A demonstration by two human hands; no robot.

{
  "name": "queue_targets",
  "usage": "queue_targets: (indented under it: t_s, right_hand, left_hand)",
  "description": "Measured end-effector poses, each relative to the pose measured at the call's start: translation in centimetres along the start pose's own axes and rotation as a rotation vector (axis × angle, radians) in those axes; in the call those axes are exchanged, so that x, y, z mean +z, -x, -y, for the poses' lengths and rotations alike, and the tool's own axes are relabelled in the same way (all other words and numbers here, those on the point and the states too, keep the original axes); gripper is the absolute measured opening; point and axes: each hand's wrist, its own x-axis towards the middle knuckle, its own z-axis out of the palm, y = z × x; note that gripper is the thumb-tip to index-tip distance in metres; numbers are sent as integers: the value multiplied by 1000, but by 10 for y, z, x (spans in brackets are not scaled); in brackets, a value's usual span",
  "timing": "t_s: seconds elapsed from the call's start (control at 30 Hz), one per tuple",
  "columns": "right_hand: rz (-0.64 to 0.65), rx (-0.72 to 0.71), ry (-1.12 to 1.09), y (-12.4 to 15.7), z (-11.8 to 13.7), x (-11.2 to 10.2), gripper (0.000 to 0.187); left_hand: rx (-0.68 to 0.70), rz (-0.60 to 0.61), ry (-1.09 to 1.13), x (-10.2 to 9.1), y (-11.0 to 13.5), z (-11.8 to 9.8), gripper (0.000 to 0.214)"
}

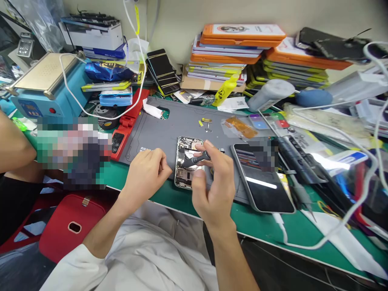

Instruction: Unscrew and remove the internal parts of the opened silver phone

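An opened smartphone [185, 178] lies on the grey work mat [163, 121], its circuit boards and inner parts bare. My right hand [216, 182] grips a small dark brush [198, 159] between thumb and fingers, and its tapered end is over the phone's inside. Just left of the phone, my left hand [148, 173] is closed with the fingers curled in; what it holds, if anything, is hidden. Small metal and yellow parts [207, 120] are scattered on the mat above the phone.
Right of my right hand lies a second phone [262, 178] with a white cable [281, 228] plugged in. A red device [121, 137] borders the mat's left side. Behind stand a yellow bottle [226, 91] and stacked orange boxes [242, 36]. Another person's arm [15, 141] is at far left.
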Motion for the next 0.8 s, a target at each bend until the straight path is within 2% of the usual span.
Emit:
queue_targets:
  t_s: [0.2,0.37,0.47,0.57,0.8]
  right_hand:
    - [11,33,6,2,1,0,66]
    - [-20,79,9,1,4,4,80]
    - [-66,117,-69,-2,5,4,74]
    - [-122,97,-85,-3,4,3,69]
    - [-71,113,-60,-2,4,4,65]
  left_hand:
    - [-4,14,56,-4,-1,-1,19]
    - [26,-17,77,-4,-3,-2,20]
    - [31,-10,90,-5,-4,-2,20]
    - [30,4,102,-7,-4,-2,20]
    - [26,21,108,-8,-5,-2,19]
